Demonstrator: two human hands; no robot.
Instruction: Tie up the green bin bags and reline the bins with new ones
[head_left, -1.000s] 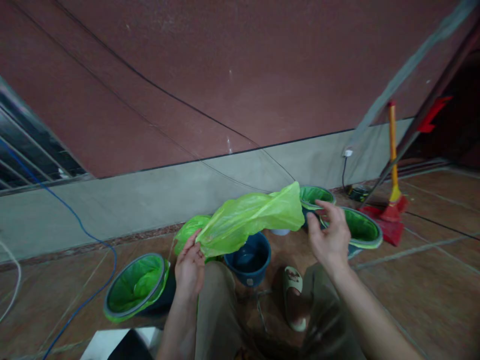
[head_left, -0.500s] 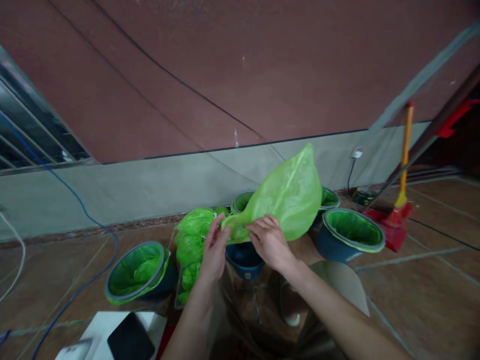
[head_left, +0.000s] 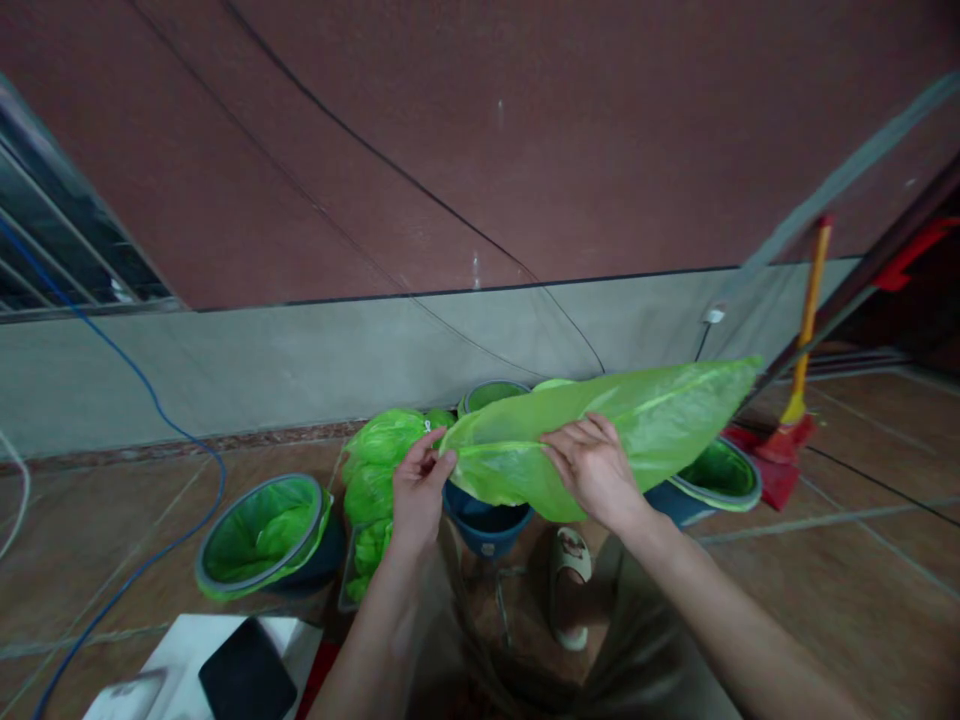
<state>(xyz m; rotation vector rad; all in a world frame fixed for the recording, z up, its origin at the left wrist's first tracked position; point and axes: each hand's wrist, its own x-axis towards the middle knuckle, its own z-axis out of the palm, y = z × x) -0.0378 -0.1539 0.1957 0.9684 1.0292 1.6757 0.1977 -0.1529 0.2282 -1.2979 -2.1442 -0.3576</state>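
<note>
A thin light-green plastic bag (head_left: pixel 660 405) stretches sideways between my hands, its far end pointing right. My left hand (head_left: pixel 420 490) pinches the bag's left edge between thumb and fingers. Farther along, my right hand (head_left: pixel 596 468) is closed on a fold of the same bag. Right below the bag stands a dark blue bucket (head_left: pixel 487 538), partly covered by it and with no green lining seen at its visible rim. A pile of bunched green bags (head_left: pixel 371 480) lies just left of my left hand, its lower part in a clear container (head_left: pixel 349 585).
Buckets lined with green bags stand at the left (head_left: pixel 262 530), behind (head_left: pixel 495 393) and right (head_left: pixel 724 475). A white box (head_left: pixel 180 660) with a black device (head_left: pixel 247 675) is at lower left. A blue cable (head_left: pixel 161 400) crosses the floor; a yellow-handled broom (head_left: pixel 810 330) leans right.
The bag's puffed end has swung down and to the right, and the bag is now longer and flatter. My right hand has slid right, away from my left hand.
</note>
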